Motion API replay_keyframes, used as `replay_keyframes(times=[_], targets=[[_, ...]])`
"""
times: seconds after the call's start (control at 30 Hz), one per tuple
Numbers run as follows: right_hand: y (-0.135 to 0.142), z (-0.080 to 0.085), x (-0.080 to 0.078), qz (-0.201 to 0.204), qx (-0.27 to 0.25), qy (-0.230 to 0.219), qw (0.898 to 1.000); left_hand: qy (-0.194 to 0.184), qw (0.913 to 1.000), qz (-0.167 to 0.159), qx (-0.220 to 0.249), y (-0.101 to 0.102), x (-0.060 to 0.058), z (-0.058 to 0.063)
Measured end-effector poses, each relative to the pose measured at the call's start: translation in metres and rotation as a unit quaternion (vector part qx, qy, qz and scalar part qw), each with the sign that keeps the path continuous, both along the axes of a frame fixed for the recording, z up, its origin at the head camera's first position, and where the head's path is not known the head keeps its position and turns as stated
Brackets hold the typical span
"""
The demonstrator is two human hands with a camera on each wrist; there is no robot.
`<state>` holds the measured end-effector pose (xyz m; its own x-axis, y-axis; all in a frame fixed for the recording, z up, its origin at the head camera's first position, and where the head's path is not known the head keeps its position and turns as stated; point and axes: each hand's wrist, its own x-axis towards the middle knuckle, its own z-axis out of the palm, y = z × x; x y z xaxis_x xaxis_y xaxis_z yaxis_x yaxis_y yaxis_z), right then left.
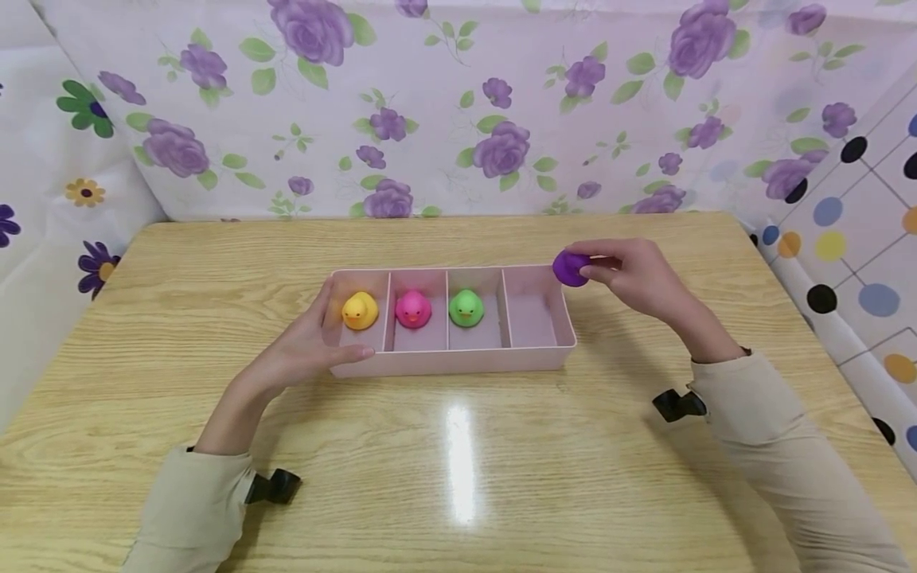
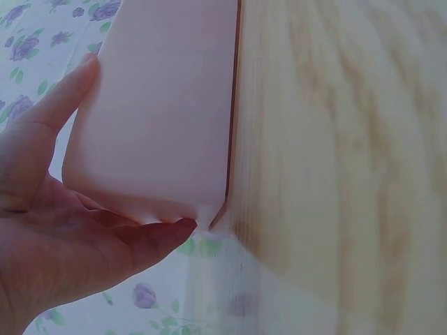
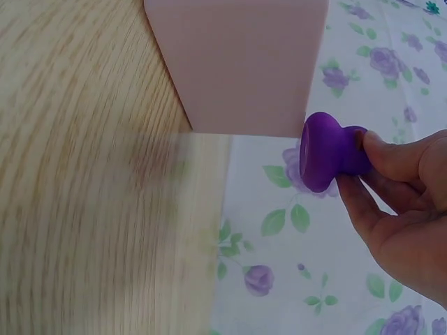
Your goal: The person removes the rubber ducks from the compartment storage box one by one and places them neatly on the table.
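A pale pink divided box (image 1: 451,362) stands on the table. From left to right its compartments hold a yellow rubber duck (image 1: 360,310), a pink rubber duck (image 1: 413,309) and a green rubber duck (image 1: 466,308); the rightmost compartment (image 1: 532,318) has nothing in it. My left hand (image 1: 301,350) grips the box's left end, thumb along the near wall; the left wrist view shows its fingers (image 2: 157,244) against the box. Between thumb and fingertips, my right hand (image 1: 637,274) pinches a purple rubber duck (image 3: 323,153) by the box's far right corner, above the table.
A light wooden table (image 1: 458,446) carries the box. Behind it hangs a sheet with purple flowers (image 1: 501,151). Other patterned sheets flank the table, with a dotted one (image 1: 831,247) on the right. Each wrist wears a small black mount (image 1: 677,404).
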<state>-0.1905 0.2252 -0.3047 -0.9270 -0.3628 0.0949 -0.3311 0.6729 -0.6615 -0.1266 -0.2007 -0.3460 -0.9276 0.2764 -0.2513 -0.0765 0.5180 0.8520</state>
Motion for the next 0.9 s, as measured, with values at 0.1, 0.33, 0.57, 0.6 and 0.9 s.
replay_keyframes(times=[0.1,0.33,0.57,0.6,0.9], targets=[[0.004,0.000,0.000,-0.012,0.006,-0.003,1.000,-0.002,1.0000,0.002,0.001,0.001,0.000,0.000],[0.010,-0.008,-0.007,-0.015,0.002,-0.028,0.999,-0.001,1.0000,-0.001,-0.002,0.000,-0.001,-0.001],[0.014,-0.016,-0.013,-0.016,0.005,-0.066,0.998,-0.001,1.0000,0.000,-0.001,-0.001,-0.001,-0.001],[0.014,-0.017,-0.014,-0.015,0.003,-0.072,0.997,-0.001,1.0000,0.000,-0.001,-0.001,-0.001,-0.001],[0.015,-0.034,-0.026,-0.003,0.009,-0.097,0.995,0.002,1.0000,-0.001,0.004,0.000,0.000,0.000]])
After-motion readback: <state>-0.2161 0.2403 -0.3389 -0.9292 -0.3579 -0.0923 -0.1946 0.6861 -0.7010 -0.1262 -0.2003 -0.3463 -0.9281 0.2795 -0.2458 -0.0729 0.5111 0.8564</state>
